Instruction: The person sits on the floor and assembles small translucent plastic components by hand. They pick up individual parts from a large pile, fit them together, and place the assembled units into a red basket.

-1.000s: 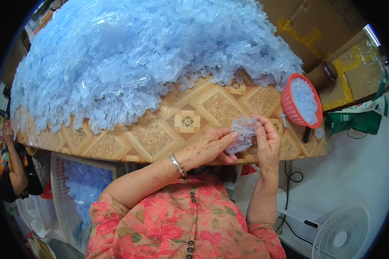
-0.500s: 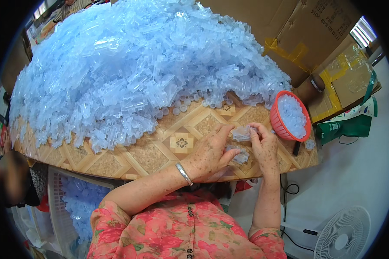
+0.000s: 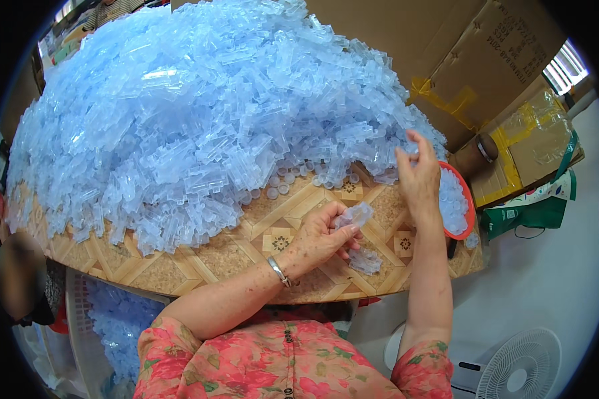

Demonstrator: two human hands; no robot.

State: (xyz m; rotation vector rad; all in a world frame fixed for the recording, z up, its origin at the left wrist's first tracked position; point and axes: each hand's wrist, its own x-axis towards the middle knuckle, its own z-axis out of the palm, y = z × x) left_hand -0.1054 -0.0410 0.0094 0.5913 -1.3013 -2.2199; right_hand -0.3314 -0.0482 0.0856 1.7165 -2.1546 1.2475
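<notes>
My left hand is closed around a clear plastic tube-like piece, held just above the table by thumb and fingers. Below it, more clear pieces lie on the tabletop. My right hand reaches forward to the right edge of a large heap of clear plastic pieces. Its fingers are apart, and I see nothing held in them. Right beside that hand is a red plastic basket filled with small translucent round caps; my wrist and hand cover part of its left side.
The wood-patterned table has a curved near edge. Several round caps lie along the heap's front. Cardboard boxes stand behind at right, with a green bag beside them. A white fan stands lower right; a crate sits lower left.
My right hand has left the piece near my left hand and moved forward to the heap's edge, its fingers spreading. My left hand has closed on a clear piece.
</notes>
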